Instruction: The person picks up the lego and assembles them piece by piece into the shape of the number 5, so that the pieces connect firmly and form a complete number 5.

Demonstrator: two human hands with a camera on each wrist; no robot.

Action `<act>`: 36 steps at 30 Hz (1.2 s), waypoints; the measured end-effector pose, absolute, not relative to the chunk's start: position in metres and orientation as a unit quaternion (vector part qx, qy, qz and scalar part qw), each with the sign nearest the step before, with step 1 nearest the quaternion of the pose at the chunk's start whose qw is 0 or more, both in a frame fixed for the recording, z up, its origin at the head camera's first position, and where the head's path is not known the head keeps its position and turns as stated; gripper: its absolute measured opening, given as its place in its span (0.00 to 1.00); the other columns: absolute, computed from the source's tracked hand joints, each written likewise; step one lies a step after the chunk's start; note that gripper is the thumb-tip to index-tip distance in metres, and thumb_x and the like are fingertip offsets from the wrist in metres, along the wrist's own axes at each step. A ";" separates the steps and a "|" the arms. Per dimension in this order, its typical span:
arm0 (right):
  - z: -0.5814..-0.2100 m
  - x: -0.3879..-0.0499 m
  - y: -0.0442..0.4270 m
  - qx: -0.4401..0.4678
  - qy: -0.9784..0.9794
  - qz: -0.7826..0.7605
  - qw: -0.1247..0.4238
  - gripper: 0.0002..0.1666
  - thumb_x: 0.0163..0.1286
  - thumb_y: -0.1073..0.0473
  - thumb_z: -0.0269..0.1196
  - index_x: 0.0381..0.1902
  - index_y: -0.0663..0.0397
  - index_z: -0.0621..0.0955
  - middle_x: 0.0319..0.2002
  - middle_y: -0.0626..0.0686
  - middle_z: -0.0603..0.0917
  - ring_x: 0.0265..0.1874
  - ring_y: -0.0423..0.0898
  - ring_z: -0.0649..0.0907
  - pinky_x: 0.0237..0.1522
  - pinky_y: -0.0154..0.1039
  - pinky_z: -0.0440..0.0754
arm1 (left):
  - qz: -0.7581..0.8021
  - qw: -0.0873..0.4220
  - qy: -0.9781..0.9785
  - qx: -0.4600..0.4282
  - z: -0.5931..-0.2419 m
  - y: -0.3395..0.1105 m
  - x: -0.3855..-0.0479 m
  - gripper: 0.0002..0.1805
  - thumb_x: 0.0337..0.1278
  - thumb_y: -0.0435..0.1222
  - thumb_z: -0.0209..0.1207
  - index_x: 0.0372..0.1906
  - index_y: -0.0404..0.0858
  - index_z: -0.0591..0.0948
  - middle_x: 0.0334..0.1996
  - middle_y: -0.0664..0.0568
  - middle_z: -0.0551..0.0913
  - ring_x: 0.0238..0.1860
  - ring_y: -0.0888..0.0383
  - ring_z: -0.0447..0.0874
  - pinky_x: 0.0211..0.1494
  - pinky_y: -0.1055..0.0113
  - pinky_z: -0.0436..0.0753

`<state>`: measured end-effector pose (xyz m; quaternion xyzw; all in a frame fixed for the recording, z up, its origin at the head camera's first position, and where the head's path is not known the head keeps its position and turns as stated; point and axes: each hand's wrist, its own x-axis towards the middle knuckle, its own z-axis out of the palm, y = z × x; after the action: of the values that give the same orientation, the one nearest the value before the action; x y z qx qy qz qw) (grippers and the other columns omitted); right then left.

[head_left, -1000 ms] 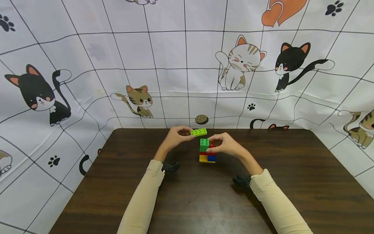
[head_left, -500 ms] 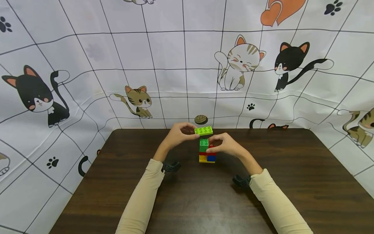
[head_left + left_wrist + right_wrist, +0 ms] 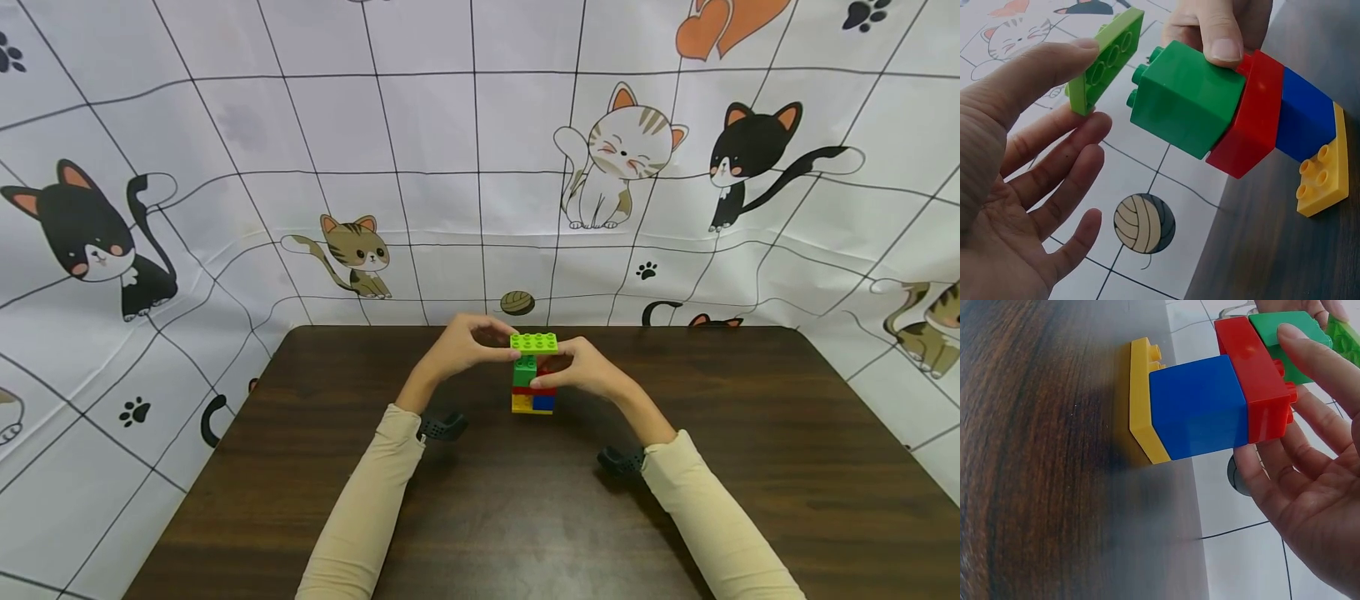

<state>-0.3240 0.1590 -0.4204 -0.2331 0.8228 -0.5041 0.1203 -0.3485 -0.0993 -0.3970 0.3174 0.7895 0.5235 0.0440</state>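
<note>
My left hand pinches a flat lime-green building brick between thumb and fingers. In the left wrist view that lime brick is tilted and apart from the studs of a green brick. The green brick tops a small tower at one end of a red brick. Below the red one is a blue brick, standing on a flat yellow brick on the table. With its thumb on the green brick's side, my right hand grips that brick; its other fingers are partly hidden behind the tower.
The tower stands near the far edge of the dark wooden table. A white curtain printed with cats and grid lines hangs behind and around the table. Dark wrist cameras sit under both wrists.
My left hand has carried the lime brick to the right, from beside the tower to over the green brick. My right hand keeps its grip at the tower.
</note>
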 end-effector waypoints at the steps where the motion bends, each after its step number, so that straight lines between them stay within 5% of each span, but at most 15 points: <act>1: -0.420 -0.324 0.159 -0.235 0.822 -0.504 0.121 0.26 0.64 0.59 0.74 0.56 0.65 0.83 0.51 0.63 0.88 0.47 0.52 0.88 0.53 0.47 0.87 | 0.522 0.046 0.789 0.320 -0.397 -0.099 -0.348 0.16 0.56 0.35 0.72 0.50 0.36 0.87 0.46 0.45 0.88 0.44 0.53 0.85 0.50 0.62 0.86; 7: -0.419 -0.323 0.159 -0.238 0.822 -0.503 0.119 0.25 0.63 0.60 0.74 0.56 0.65 0.83 0.51 0.64 0.87 0.47 0.53 0.88 0.53 0.48 0.87 | 0.498 0.036 0.796 0.341 -0.396 -0.098 -0.348 0.16 0.56 0.36 0.73 0.49 0.39 0.88 0.50 0.48 0.88 0.51 0.52 0.82 0.61 0.52 0.81; 14: -0.419 -0.324 0.159 -0.235 0.824 -0.501 0.117 0.23 0.63 0.60 0.74 0.54 0.64 0.84 0.50 0.62 0.88 0.45 0.52 0.88 0.53 0.49 0.87 | 0.478 0.022 0.797 0.368 -0.394 -0.097 -0.348 0.15 0.54 0.36 0.74 0.48 0.40 0.89 0.52 0.49 0.87 0.56 0.53 0.79 0.63 0.53 0.80; 23: -0.420 -0.325 0.159 -0.228 0.826 -0.502 0.121 0.24 0.63 0.59 0.74 0.54 0.64 0.84 0.51 0.64 0.87 0.45 0.52 0.88 0.53 0.49 0.87 | 0.448 0.011 0.815 0.368 -0.392 -0.098 -0.349 0.15 0.52 0.38 0.75 0.46 0.42 0.88 0.56 0.48 0.84 0.61 0.50 0.71 0.72 0.40 0.65; 36: -0.422 -0.326 0.160 -0.247 0.822 -0.500 0.113 0.21 0.63 0.60 0.74 0.51 0.64 0.84 0.47 0.65 0.86 0.39 0.48 0.85 0.47 0.41 0.87 | 0.398 0.007 0.840 0.368 -0.390 -0.095 -0.346 0.17 0.52 0.40 0.76 0.47 0.42 0.88 0.58 0.49 0.82 0.61 0.48 0.66 0.69 0.40 0.54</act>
<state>-0.3262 0.1602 -0.4219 -0.2474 0.8224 -0.4996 0.1132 -0.3463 -0.0948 -0.3898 0.3677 0.8404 0.3981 0.0068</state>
